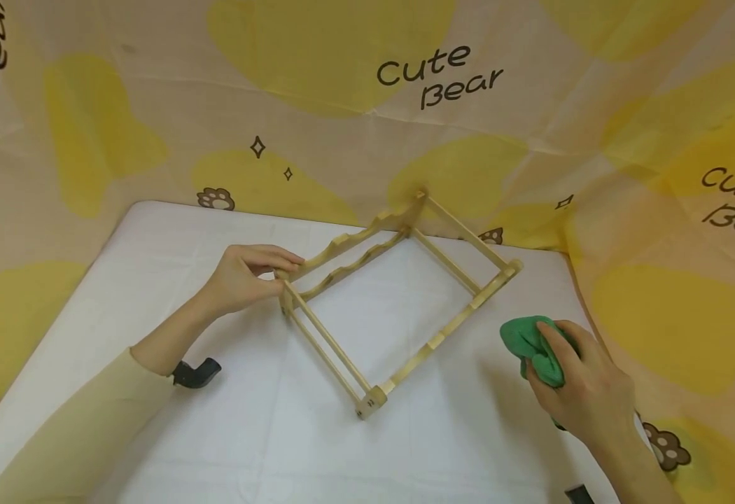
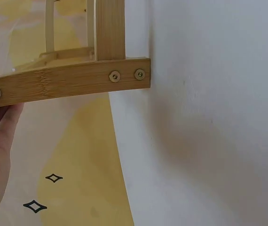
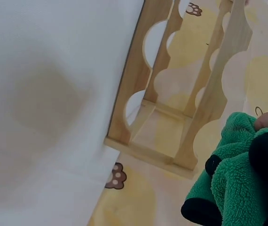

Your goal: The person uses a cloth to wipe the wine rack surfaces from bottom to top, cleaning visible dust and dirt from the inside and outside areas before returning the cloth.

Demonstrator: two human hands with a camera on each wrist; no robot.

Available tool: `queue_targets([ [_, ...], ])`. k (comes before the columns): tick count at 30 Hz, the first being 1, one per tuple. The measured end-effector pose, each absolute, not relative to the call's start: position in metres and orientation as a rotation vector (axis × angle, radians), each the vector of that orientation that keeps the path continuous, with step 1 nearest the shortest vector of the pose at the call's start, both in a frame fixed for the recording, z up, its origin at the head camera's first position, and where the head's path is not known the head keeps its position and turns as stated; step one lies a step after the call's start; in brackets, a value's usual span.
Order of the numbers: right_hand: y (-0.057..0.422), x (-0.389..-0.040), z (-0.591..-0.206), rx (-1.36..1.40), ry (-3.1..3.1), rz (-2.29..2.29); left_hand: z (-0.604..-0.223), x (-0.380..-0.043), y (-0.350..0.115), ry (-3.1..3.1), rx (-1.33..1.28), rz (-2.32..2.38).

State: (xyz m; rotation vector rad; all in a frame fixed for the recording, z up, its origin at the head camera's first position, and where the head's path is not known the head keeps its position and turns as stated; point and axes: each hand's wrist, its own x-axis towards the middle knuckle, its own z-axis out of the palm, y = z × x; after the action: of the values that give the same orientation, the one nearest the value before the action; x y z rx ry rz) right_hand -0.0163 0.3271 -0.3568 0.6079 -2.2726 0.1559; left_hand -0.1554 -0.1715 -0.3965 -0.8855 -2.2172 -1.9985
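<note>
A light wooden rack with wavy, scalloped rails (image 1: pixel 443 336) stands tilted over the white table in the head view. My left hand (image 1: pixel 241 276) grips its left corner, thumb in front and fingers over the top. Close up in the left wrist view, a wooden end bar (image 2: pixel 68 80) carries several metal bolt heads, and the fingers reach it from below. To the right of the rack, my right hand (image 1: pixel 591 385) holds a bunched green cloth (image 1: pixel 534 343), apart from the wood. The right wrist view shows this fluffy cloth (image 3: pixel 237 188) with black edging, near the scalloped rails (image 3: pixel 131 80).
A white sheet (image 1: pixel 216 434) covers the table. Yellow and beige fabric (image 1: pixel 342 84) printed with "Cute Bear" rises behind and at the sides, close to the rack's far corner. Black straps or mounts (image 1: pixel 197 373) show near the wrists.
</note>
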Motion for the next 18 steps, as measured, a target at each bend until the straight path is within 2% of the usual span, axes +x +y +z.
queue_targets([
  [18, 0.323, -0.019, -0.357, 0.612, -2.281, 0.158, -0.399, -0.175, -0.18, -2.235, -0.734, -1.88],
])
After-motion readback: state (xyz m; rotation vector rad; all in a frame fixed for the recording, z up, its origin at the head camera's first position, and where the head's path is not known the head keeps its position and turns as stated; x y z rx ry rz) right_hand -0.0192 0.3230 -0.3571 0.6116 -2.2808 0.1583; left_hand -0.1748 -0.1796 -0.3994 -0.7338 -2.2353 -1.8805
